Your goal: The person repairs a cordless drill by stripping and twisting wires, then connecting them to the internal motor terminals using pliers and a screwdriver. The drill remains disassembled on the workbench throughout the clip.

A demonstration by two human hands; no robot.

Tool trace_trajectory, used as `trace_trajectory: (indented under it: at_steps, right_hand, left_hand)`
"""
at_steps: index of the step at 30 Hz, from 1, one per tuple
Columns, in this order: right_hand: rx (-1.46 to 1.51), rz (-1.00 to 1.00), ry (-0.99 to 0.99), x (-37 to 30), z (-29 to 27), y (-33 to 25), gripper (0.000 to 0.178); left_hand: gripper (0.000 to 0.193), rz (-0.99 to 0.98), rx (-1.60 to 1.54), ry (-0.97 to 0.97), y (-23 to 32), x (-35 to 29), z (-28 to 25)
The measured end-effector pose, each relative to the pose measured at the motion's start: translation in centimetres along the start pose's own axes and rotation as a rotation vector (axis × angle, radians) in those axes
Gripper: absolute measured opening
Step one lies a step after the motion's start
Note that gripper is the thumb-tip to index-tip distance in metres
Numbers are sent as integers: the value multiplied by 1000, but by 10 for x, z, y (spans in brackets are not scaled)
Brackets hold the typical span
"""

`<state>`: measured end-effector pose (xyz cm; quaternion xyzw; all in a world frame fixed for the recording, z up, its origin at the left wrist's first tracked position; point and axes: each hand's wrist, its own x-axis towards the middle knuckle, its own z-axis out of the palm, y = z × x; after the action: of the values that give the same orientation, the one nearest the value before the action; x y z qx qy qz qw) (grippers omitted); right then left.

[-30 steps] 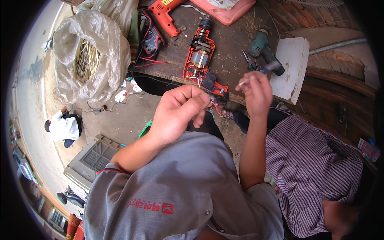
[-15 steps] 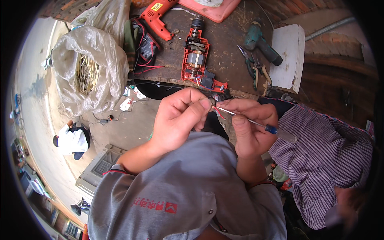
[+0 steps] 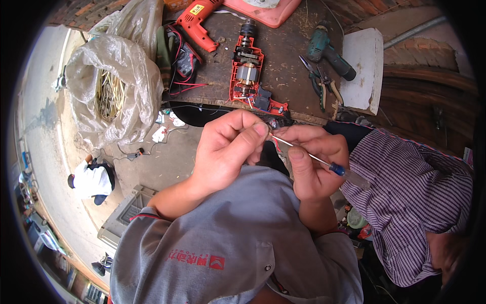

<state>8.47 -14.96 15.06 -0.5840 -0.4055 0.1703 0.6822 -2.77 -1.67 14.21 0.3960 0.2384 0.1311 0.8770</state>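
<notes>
My left hand [image 3: 223, 149] is closed in a pinch at the front of my body, its thumb pressed to the forefinger. What it pinches is small and mostly hidden. A short red wire [image 3: 277, 145] shows beside those fingertips. My right hand [image 3: 318, 164] is closed around a thin screwdriver [image 3: 336, 168] with a blue and clear handle. Its slim metal shaft slants up to the left, and the tip meets the pinched fingers. Just beyond my hands, an opened drill [image 3: 247, 75] lies on the workbench [image 3: 212, 81], its motor, gears and chuck exposed in a red half-shell.
An orange-red drill [image 3: 195, 23] and a multimeter [image 3: 186, 63] with red leads lie left on the bench. A teal cordless drill [image 3: 328, 53] and pliers [image 3: 320, 85] lie right, by a white box [image 3: 362, 71]. A person in a checked shirt [image 3: 405, 202] is close at right; a plastic sack [image 3: 136, 76] stands left.
The screwdriver handle has swung slightly down and to the left with my right hand, so its shaft slopes more steeply. My left hand keeps its pinch almost unmoved.
</notes>
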Motion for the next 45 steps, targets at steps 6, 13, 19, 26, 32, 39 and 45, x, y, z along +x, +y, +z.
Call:
trace_trajectory:
  at_steps: [6,13,19,26,32,39,45]
  right_hand:
    - [9,-19,-3,-1,-1,2,18]
    - [-87,-19,-82,2,-7,-2,18]
    - [-94,-9,-97,1,-10,-3,17]
    - [-210,-89,-54,-1,-7,3,28]
    - [-260,-133,-66,2,-11,5,30]
    - [-267,-121,-117,1,-16,5,28]
    - [-221,-188,38,-12,2,19,26]
  left_hand:
    - [15,1,10,1,1,1,0]
    - [17,-17,-11,-7,1,3,2]
    - [20,-56,2,-29,5,5,2]
    - [22,-144,-17,0,5,6,3]
    - [22,-170,-27,10,7,7,7]
    - [21,-189,-16,9,7,6,5]
    - [18,-170,-155,45,4,7,12]
